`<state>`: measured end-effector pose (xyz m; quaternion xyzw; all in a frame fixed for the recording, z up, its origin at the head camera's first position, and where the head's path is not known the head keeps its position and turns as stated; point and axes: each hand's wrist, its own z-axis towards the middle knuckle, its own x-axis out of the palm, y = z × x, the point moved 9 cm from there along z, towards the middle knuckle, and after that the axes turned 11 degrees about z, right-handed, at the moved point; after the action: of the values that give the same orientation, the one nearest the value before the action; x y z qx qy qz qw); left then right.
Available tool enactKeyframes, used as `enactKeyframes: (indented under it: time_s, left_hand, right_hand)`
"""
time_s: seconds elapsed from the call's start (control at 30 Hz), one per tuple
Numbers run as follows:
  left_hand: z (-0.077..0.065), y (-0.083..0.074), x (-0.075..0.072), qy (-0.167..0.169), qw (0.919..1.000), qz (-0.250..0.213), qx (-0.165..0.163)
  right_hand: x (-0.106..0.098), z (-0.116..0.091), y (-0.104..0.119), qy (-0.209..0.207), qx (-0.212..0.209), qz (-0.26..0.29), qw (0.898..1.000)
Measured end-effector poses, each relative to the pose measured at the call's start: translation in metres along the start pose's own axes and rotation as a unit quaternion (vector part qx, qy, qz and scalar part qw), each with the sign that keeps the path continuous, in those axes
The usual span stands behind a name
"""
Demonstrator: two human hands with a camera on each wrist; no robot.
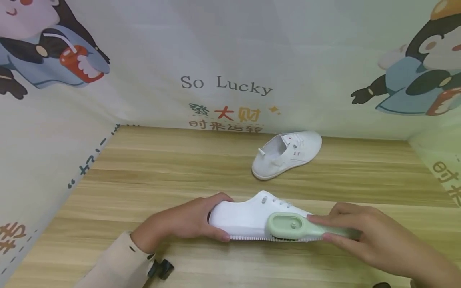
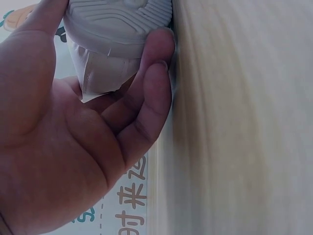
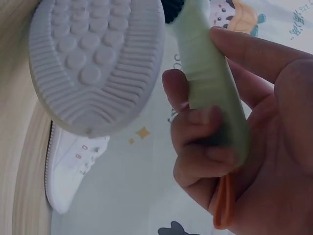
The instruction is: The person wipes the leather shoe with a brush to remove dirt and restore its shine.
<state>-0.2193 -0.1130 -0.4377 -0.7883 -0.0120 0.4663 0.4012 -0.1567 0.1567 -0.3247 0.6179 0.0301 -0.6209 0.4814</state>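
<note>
Left hand [image 1: 192, 218] holding shoe [image 1: 241, 219], right hand [image 1: 371, 232] gripping brush [image 1: 309, 229], knob [image 1: 295, 223] in recess [image 1: 281, 222]

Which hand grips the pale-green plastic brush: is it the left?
No, the right hand grips the pale-green brush while the left hand holds the nearer white ridge-soled shoe.

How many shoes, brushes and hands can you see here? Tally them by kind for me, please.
Shoes: 2 (the held shoe, the far shoe)
Brushes: 1 (the green brush)
Hands: 2 (left hand, right hand)
Total: 5
</note>
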Motion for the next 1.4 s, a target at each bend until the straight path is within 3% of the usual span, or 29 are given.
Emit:
enactKeyframes:
  time_s: [0.3,0.57,0.8,1.13,1.4]
  left_hand:
    - [0.0,0.0,-0.002,-0.006,1.0,0.003,0.001]
    - [0.0,-0.002,-0.003,-0.007,0.9999,0.003,0.006]
    - [0.001,-0.002,-0.003,-0.005,1.0,0.004,0.008]
    - [0.0,-0.001,-0.004,-0.005,1.0,0.005,0.007]
    - [0.001,-0.002,-0.001,0.0,1.0,0.005,0.008]
  right_hand:
    - [-0.002,-0.001,-0.005,-0.017,0.023,-0.074,0.997]
    - [-0.002,0.006,-0.007,-0.064,0.045,-0.117,0.99]
    - [-0.009,0.005,-0.011,-0.066,0.058,-0.097,0.991]
    - [-0.019,-0.004,-0.032,-0.028,0.137,-0.087,0.986]
    - [-0.004,0.003,-0.018,-0.038,0.069,-0.043,0.996]
